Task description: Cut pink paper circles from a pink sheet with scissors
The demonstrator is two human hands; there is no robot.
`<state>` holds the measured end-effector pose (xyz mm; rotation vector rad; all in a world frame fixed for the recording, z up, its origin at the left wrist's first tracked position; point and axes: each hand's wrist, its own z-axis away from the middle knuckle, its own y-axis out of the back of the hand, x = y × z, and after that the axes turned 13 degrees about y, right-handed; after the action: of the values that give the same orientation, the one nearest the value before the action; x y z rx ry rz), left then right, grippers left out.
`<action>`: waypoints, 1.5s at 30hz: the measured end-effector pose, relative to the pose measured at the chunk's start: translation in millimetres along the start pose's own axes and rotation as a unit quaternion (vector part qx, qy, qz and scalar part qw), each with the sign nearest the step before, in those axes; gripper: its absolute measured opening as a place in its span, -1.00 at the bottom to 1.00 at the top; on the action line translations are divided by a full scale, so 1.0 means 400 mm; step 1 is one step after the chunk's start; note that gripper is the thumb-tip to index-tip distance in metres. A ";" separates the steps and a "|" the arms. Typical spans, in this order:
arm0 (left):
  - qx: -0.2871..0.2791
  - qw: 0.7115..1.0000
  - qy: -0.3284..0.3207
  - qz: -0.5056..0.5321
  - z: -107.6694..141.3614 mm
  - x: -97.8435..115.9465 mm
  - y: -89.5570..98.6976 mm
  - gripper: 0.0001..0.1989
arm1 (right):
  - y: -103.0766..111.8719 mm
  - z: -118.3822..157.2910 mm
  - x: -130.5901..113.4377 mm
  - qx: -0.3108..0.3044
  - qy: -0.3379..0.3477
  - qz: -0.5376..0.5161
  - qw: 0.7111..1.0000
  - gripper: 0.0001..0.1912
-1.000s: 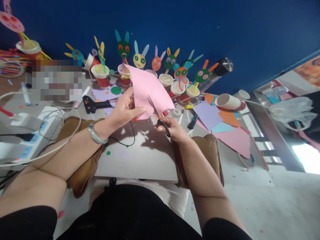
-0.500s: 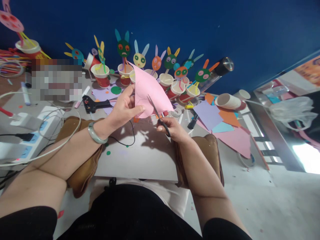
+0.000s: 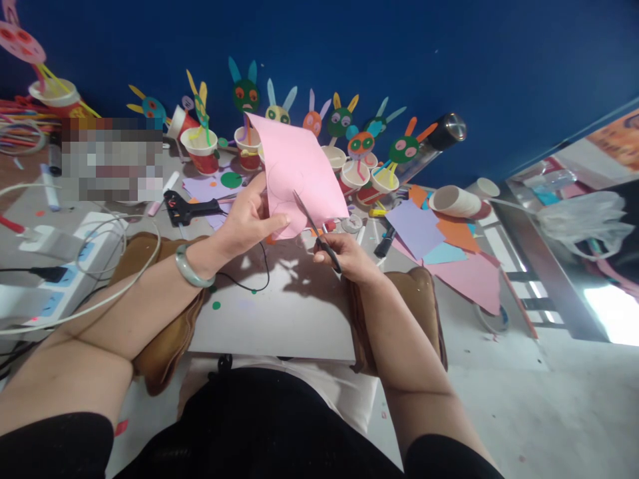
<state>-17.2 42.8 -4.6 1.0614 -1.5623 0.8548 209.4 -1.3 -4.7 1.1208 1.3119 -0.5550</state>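
A pink paper sheet [image 3: 304, 166] with faint curved outlines is held up over the table, pinched at its lower left edge by my left hand [image 3: 254, 216]. My right hand [image 3: 344, 256] is wrapped round the black handles of a pair of scissors [image 3: 315, 227]. The blades point up and left and lie across the lower part of the sheet, where there is a cut. Behind the paper stand paper cups [image 3: 355, 176] with coloured rabbit faces on sticks, some partly hidden by the sheet.
To the left lie a black glue gun [image 3: 187, 207], purple paper with a green circle, and a white power strip [image 3: 74, 266] with cables. Coloured paper sheets [image 3: 414, 226], fallen cups [image 3: 456, 201] and a steel bottle [image 3: 442, 140] are on the right. Brown pads [image 3: 399, 313] lie under both forearms.
The pink sheet has tilted, so its upper part spreads further up and left and covers more of the cups behind. Both hands have hardly moved.
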 end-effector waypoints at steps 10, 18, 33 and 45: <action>-0.006 1.000 0.007 0.012 -0.001 -0.001 0.003 -0.47 | 0.001 0.001 0.010 0.000 -0.006 -0.011 1.000 -0.36; -0.016 0.999 0.018 0.023 0.000 0.001 0.007 -0.42 | -0.001 0.002 0.011 -0.004 -0.024 -0.028 0.999 -0.37; -0.011 0.999 0.019 0.025 0.001 -0.004 0.013 -0.46 | -0.004 0.002 0.020 -0.005 -0.020 -0.028 0.999 -0.35; 0.048 0.998 -0.018 -0.026 -0.004 -0.012 0.003 -0.48 | -0.010 0.001 0.016 -0.005 -0.030 -0.035 0.999 -0.35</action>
<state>-17.3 45.6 -9.1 1.1868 -1.5305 0.8868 207.6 -1.6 -12.2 1.0450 1.3046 -0.6289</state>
